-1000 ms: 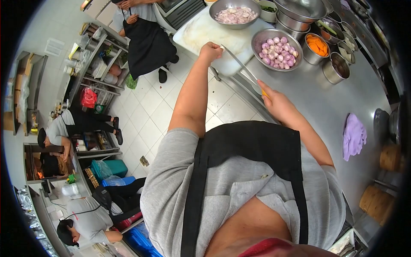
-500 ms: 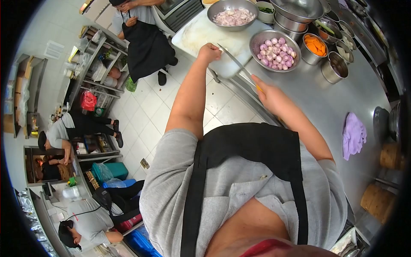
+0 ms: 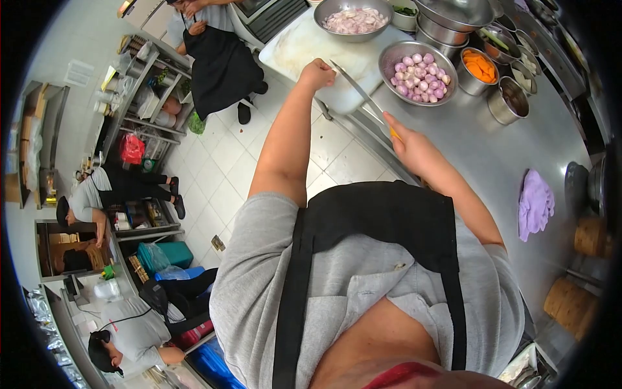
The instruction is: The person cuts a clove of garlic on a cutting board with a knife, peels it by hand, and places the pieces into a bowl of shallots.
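My left hand is a closed fist at the near edge of the white cutting board; what it holds is hidden. My right hand grips the yellow handle of a long knife, whose blade slants up toward my left hand over the board. A steel bowl of whole peeled shallots sits just right of the blade. A bowl of sliced shallots stands at the board's far end.
Steel counter carries a carrot container, stacked bowls, a purple cloth and bamboo steamers. A person in a black apron stands beyond the board. Other people crouch at shelves on the left over white floor tiles.
Both hands and the knife have shifted only slightly; the blade tip stays close to my left fist at the board's edge.
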Demonstrator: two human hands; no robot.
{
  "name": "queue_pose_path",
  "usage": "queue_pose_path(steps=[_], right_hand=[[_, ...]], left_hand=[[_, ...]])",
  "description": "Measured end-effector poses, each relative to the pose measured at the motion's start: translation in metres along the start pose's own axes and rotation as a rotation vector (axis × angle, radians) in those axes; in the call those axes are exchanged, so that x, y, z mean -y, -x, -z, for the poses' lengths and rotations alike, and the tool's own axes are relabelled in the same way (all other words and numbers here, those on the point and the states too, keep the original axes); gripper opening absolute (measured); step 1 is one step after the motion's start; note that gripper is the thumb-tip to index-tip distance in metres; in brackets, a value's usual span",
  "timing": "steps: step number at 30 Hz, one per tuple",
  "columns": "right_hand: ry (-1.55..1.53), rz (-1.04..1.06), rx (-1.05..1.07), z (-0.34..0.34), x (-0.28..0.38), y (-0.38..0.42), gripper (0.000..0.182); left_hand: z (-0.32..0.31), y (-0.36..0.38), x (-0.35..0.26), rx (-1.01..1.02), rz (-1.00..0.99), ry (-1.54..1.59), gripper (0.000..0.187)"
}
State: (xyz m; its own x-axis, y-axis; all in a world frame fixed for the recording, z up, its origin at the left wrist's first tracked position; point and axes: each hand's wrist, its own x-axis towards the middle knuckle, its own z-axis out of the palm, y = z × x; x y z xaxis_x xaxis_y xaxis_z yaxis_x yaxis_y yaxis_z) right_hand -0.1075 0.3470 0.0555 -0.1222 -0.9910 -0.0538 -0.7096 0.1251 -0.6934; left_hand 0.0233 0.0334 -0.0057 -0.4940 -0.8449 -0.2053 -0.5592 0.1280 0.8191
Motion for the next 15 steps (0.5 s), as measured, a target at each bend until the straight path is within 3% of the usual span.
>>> queue_pose_path(steps=[15], right_hand=[[0.034, -0.053, 0.068, 0.0042, 0.0072, -0.0046, 0.052]], left_hand=[[-0.0007, -0.0063, 0.0073, 0.024, 0.008, 0.115, 0.021]])
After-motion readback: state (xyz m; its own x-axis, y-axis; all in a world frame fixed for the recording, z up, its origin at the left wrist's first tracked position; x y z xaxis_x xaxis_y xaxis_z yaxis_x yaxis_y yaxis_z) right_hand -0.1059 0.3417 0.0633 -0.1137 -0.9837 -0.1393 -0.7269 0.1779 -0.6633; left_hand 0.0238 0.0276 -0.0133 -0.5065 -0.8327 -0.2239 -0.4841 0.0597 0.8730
